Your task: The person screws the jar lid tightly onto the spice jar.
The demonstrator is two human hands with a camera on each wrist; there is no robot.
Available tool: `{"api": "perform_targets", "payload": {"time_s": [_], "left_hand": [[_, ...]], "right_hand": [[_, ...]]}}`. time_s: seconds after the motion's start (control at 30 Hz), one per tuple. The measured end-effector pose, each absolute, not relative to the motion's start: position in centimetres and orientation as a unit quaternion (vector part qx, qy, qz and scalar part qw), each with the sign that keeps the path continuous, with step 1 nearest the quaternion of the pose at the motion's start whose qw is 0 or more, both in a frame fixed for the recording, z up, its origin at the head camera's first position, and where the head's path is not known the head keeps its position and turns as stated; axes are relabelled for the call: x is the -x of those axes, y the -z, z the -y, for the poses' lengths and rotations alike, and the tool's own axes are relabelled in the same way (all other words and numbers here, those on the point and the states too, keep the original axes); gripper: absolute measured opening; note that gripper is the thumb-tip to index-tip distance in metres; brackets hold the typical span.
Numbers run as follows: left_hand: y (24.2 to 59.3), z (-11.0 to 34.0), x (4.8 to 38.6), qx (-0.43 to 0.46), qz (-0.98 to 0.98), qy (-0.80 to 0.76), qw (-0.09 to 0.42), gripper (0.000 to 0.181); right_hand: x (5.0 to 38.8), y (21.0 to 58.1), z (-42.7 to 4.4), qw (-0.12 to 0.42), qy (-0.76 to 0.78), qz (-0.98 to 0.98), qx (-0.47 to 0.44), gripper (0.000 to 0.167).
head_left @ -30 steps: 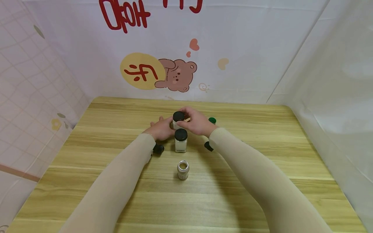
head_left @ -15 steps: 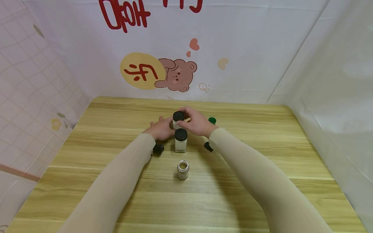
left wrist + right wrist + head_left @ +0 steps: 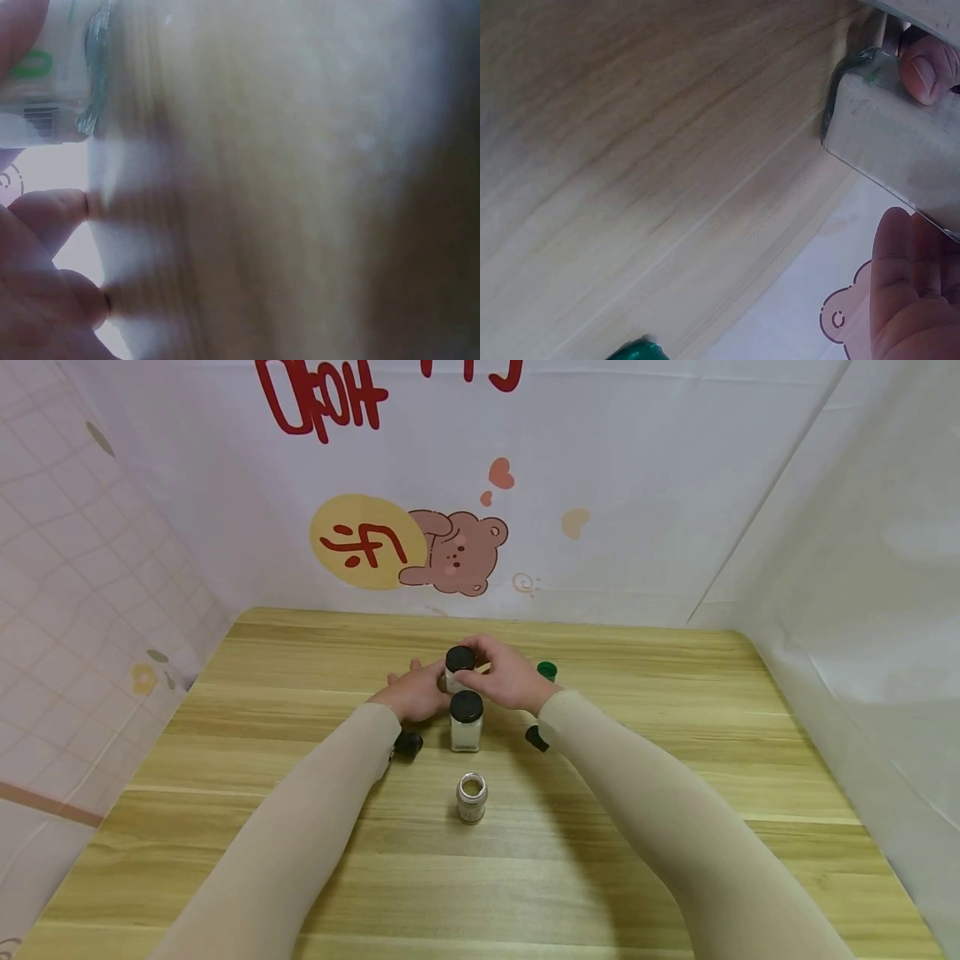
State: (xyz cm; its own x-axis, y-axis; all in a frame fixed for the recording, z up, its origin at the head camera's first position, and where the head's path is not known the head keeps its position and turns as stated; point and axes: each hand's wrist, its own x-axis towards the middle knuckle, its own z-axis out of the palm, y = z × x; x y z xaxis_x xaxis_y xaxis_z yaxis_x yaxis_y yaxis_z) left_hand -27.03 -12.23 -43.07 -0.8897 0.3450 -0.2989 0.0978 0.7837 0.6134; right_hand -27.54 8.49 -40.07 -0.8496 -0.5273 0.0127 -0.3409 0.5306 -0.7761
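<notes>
Black-lidded glass jar (image 3: 459, 661) is upright over the wooden surface (image 3: 337, 647), just behind a matching jar (image 3: 466, 724). The left hand (image 3: 418, 692) grips its body, two fingers extended; the right hand (image 3: 512, 677) pinches near its lid, fingers curved. An uncapped bottle (image 3: 472, 805) stands nearer.

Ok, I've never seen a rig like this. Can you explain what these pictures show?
No machine here: a person's bare left hand and right hand do the work. The wide view comes from a camera on the head; the two blurry close-ups come from one on each wrist. Both hands hold the far jar. On the table, nearer the person, are the near jar and an open bottle. Something green sits beyond the right wrist; I can't tell what.
</notes>
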Motion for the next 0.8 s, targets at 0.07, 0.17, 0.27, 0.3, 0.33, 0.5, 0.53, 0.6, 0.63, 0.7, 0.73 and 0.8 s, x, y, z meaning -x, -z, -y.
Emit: {"api": "perform_targets", "payload": {"time_s": [0.07,0.17,0.27,0.3,0.33,0.5,0.53,0.6,0.63,0.7,0.73,0.8], "left_hand": [[43.06,12.19,26.99,-0.121,-0.922,-0.307,0.201,0.08],[43.03,12.16,26.94,-0.122,-0.923,-0.307,0.198,0.079],[43.03,12.14,26.92,-0.121,-0.924,-0.305,0.197,0.078],[43.03,12.13,26.92,-0.12,-0.924,-0.304,0.197,0.078],[43.04,12.12,26.93,-0.12,-0.925,-0.304,0.196,0.079],[43.17,12.14,26.95,-0.12,-0.926,-0.301,0.195,0.079],[43.19,12.15,26.96,-0.12,-0.926,-0.301,0.194,0.078],[43.23,12.16,26.99,-0.12,-0.926,-0.301,0.194,0.078],[43.25,12.17,27.0,-0.121,-0.926,-0.301,0.194,0.077],[43.26,12.18,27.03,-0.123,-0.925,-0.301,0.196,0.076],[43.27,12.18,27.04,-0.123,-0.925,-0.301,0.196,0.076],[43.27,12.19,27.06,-0.125,-0.925,-0.299,0.197,0.075]], "right_hand": [[27.51,40.06,-8.5,0.114,0.416,-0.868,0.246,0.052],[27.49,39.99,-8.52,0.117,0.418,-0.867,0.245,0.059],[27.51,39.93,-8.56,0.115,0.416,-0.866,0.252,0.059],[27.51,39.92,-8.56,0.114,0.415,-0.866,0.255,0.057],[27.51,39.92,-8.57,0.113,0.415,-0.865,0.257,0.055],[27.51,39.88,-8.55,0.115,0.414,-0.866,0.254,0.046],[27.51,39.9,-8.55,0.117,0.413,-0.867,0.252,0.046],[27.5,39.91,-8.54,0.119,0.413,-0.868,0.248,0.048],[27.5,39.93,-8.54,0.12,0.412,-0.869,0.247,0.05],[27.55,39.99,-8.56,0.12,0.412,-0.869,0.247,0.053],[27.58,40.03,-8.57,0.118,0.412,-0.869,0.249,0.053],[27.64,40.08,-8.56,0.114,0.409,-0.869,0.254,0.054]]}}
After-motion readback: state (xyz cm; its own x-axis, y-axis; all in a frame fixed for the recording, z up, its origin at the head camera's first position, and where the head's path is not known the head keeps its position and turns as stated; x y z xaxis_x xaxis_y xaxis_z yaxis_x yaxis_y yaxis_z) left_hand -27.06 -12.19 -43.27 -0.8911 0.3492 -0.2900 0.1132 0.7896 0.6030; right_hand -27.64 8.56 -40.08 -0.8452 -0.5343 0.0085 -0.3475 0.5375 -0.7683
